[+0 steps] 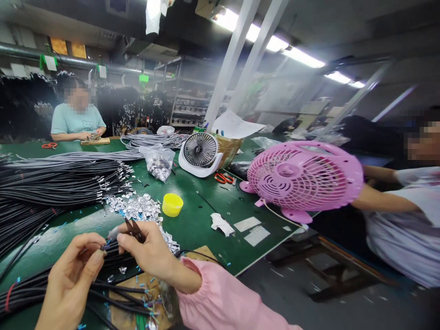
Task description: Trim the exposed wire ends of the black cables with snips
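Low in the head view, my left hand (74,275) pinches the end of a thin cable, where small coloured wires show at the fingertips. Just right of it, my right hand (147,252) is closed around a dark tool (134,230), perhaps tweezers or snips; a greyish piece shows by its thumb. The two hands nearly meet. Beneath them lie black cables (120,298) with stripped coloured ends on a brown board (125,316). Crumpled foil scraps (140,206) are piled beyond my hands.
Black cable bundles (51,183) cover the green table (206,206) at left. A yellow cup (172,205), white fan (200,153), orange-handled scissors (224,178) and pink fan (302,178) stand or lie further right. One person sits across the table, another at right.
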A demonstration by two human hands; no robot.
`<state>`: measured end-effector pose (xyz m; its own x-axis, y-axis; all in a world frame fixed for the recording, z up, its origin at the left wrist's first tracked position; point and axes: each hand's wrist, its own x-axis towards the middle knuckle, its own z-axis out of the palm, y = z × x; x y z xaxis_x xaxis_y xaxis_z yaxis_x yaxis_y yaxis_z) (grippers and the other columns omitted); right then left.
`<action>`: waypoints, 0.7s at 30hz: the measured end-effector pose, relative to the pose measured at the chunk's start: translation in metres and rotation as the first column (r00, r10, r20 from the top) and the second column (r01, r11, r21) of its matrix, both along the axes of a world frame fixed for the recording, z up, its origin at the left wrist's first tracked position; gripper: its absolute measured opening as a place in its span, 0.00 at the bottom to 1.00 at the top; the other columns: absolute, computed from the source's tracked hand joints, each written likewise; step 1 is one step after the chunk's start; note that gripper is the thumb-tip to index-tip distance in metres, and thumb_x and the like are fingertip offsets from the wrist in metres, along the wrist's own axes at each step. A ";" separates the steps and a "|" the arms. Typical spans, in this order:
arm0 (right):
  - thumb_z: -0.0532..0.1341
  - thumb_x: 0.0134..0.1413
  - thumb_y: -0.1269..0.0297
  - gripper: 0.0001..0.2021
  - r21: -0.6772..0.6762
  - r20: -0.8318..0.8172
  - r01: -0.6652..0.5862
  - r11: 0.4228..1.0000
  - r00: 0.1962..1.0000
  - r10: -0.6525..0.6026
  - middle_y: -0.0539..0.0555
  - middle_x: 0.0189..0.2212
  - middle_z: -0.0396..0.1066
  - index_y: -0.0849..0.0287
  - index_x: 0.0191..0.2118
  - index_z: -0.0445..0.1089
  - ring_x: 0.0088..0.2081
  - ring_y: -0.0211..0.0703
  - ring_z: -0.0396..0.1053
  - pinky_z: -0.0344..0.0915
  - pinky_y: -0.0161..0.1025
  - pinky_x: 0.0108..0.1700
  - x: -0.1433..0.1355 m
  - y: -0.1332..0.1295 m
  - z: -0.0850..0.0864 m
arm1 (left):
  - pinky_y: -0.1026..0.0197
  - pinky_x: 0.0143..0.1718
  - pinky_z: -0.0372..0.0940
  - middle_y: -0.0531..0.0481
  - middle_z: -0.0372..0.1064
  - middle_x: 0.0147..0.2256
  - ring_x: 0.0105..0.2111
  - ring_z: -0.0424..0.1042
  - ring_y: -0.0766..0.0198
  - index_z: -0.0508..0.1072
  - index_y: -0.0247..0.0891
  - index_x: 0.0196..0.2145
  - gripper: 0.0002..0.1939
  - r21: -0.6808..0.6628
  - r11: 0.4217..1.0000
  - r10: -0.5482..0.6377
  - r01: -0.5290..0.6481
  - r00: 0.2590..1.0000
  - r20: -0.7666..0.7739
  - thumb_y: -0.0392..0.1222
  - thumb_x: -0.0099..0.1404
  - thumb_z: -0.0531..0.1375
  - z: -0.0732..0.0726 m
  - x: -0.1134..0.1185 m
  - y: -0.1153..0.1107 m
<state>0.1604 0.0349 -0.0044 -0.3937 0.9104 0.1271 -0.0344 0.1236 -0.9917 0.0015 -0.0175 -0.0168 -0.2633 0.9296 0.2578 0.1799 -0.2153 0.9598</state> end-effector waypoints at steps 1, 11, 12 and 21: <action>0.62 0.51 0.67 0.07 0.024 0.004 0.018 1.000 1.000 -0.018 0.45 0.20 0.61 0.59 0.34 0.78 0.24 0.35 0.58 0.55 0.33 0.27 0.001 0.000 0.000 | 0.69 0.21 0.69 0.55 0.73 0.25 0.19 0.69 0.68 0.82 0.45 0.35 0.24 -0.011 0.999 0.035 -0.035 0.999 0.017 0.65 0.49 0.72 0.002 0.001 0.000; 0.53 0.72 0.58 0.19 0.716 0.191 -0.054 0.696 0.974 -0.121 0.53 0.29 0.74 0.57 0.32 0.76 0.30 0.40 0.66 0.66 0.36 0.36 0.005 -0.001 -0.012 | 0.67 0.27 0.75 0.55 0.77 0.25 0.23 0.75 0.64 0.82 0.46 0.25 0.10 0.306 0.933 0.217 -0.191 0.975 -0.054 0.52 0.52 0.73 0.003 0.005 -0.004; 0.52 0.73 0.59 0.20 0.740 0.220 -0.083 0.668 0.968 -0.124 0.53 0.28 0.73 0.57 0.32 0.76 0.29 0.40 0.65 0.65 0.36 0.34 0.005 -0.001 -0.012 | 0.66 0.29 0.75 0.56 0.77 0.26 0.24 0.75 0.64 0.82 0.46 0.27 0.07 0.344 0.923 0.213 -0.174 0.974 -0.081 0.49 0.54 0.72 -0.001 0.004 -0.005; 0.57 0.69 0.61 0.15 0.738 0.311 -0.151 0.658 0.941 -0.132 0.49 0.24 0.69 0.57 0.30 0.72 0.25 0.37 0.59 0.56 0.35 0.26 0.006 -0.001 -0.017 | 0.64 0.25 0.73 0.55 0.76 0.27 0.24 0.73 0.63 0.82 0.47 0.30 0.02 0.384 0.915 0.188 -0.123 0.973 -0.137 0.45 0.58 0.71 -0.011 0.000 -0.006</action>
<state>0.1659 0.0338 -0.0216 -0.5464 0.5570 0.6254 0.2487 0.8210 -0.5139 0.0013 -0.0238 -0.0274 -0.3192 0.7094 0.6284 0.3912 -0.5053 0.7692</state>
